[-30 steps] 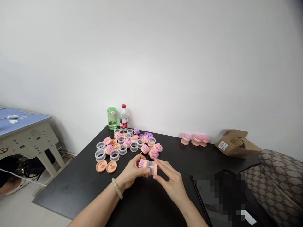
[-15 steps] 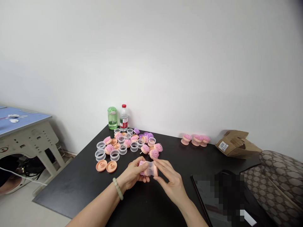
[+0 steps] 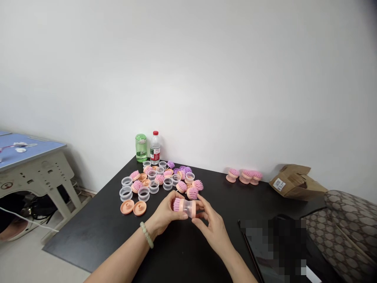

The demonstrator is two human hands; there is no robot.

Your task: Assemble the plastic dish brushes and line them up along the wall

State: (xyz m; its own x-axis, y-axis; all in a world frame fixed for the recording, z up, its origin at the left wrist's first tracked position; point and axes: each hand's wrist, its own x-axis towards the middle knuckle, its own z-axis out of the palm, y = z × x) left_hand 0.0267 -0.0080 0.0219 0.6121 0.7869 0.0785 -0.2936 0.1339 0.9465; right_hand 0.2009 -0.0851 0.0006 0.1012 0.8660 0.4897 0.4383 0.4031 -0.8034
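Observation:
A brush (image 3: 186, 207) with pink bristles, a clear ring and an orange cap lies on its side in the air between my hands, bristles to the left. My left hand (image 3: 166, 210) grips it at the bristle end, thumb below. Around the orange cap end, the fingers of my right hand (image 3: 212, 220) are curled. Beyond the hands are loose pink brush heads (image 3: 192, 192), clear rings (image 3: 143, 193) and orange discs (image 3: 139, 208). Several whole pink brushes (image 3: 232, 175) stand upright near the wall on the right.
A green bottle (image 3: 141, 148) and a red-capped bottle (image 3: 155, 148) stand at the back left of the black table (image 3: 103, 228). To the right are a brown paper bag (image 3: 297, 182), a patterned bag (image 3: 350, 220) and a dark, partly pixelated item.
The brush between my hands has turned slightly, showing more of its bristles and clear ring. My right fingers have moved from lying flat at its end to curling around the cap.

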